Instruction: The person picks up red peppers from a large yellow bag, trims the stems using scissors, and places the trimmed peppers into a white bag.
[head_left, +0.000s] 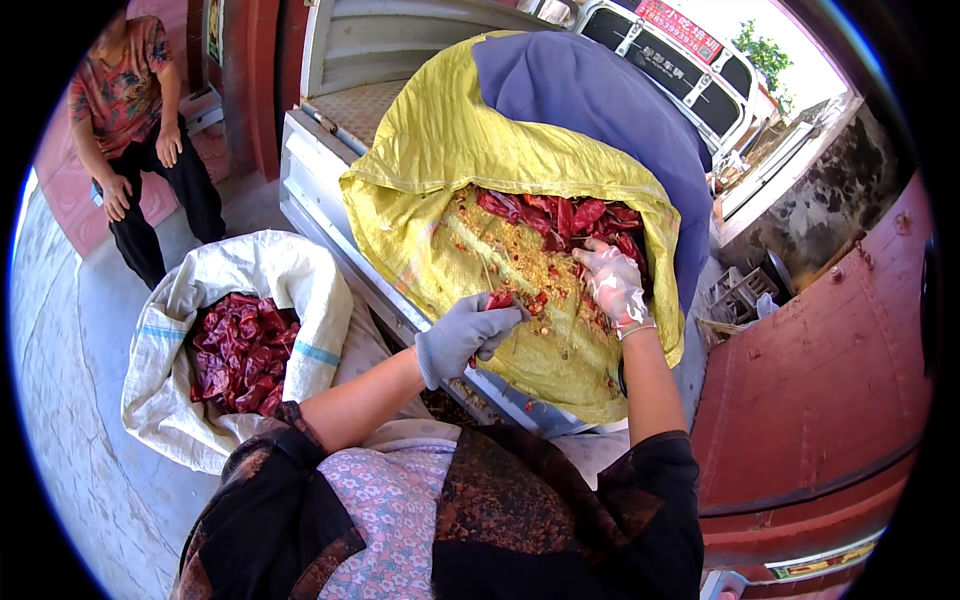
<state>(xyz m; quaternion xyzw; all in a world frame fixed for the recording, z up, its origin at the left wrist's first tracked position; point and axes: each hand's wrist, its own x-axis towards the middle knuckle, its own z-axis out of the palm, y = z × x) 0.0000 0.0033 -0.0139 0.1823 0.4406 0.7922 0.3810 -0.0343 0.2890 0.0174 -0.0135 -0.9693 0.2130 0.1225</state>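
Note:
My left hand (468, 335), in a grey glove, is closed around a dried red chili pepper (499, 300); a bit of red also shows below its fingers. In a thin whitish glove, my right hand (613, 284) reaches into the mouth of a yellow woven sack (440, 150). Its partly visible fingers are stretched toward a heap of dried red chili peppers (570, 215) and touch its near edge. Yellow seeds and red flakes (515, 255) lie scattered over the sack's inner side. More dried chilies (243, 355) fill a white woven sack (325, 325) at my left.
The yellow sack lies on a metal truck bed (300, 165), with a blue-purple cloth (600, 90) over it. A seated person (140, 120) is at the far left. To the right are a red metal panel (810, 380) and a grey crate (745, 292).

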